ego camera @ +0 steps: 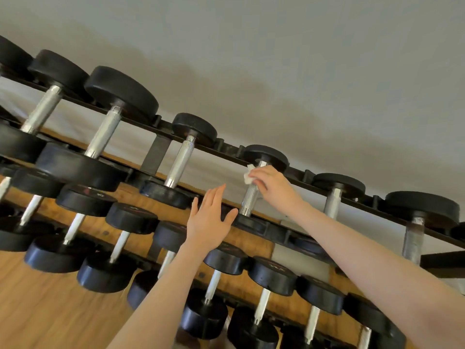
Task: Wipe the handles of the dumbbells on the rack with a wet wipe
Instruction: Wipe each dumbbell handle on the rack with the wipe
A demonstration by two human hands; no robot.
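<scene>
Right hand (273, 186) gripped a white wet wipe (248, 175), fingers curled around it and pressing it on the upper end of a knurled steel handle (249, 197) of a small dumbbell on the top tier of the rack (156, 153). Wipe sat just below that dumbbell's far head (266, 154), touching the handle; lower part of the handle was bare down to the near head.

Left hand (210, 220) was released, fingers straight and spread, palm toward the rack, holding nothing. It hovered just left of the same handle, in front of the top tier's near rail; couldn't tell if it touched the rail or the near head.

Room: open gap between this handle and the next handle to the left (180, 162), left hand filled most of it. To the right, another small dumbbell's handle (332, 202) stood near, right forearm crossing in front of its lower end. Larger dumbbells (105, 127) lined up further left on the same tier. Lower tiers packed with dumbbells head to head, tight spacing. Grey wall (302, 59) behind the far rail, wooden floor (50, 311) below
</scene>
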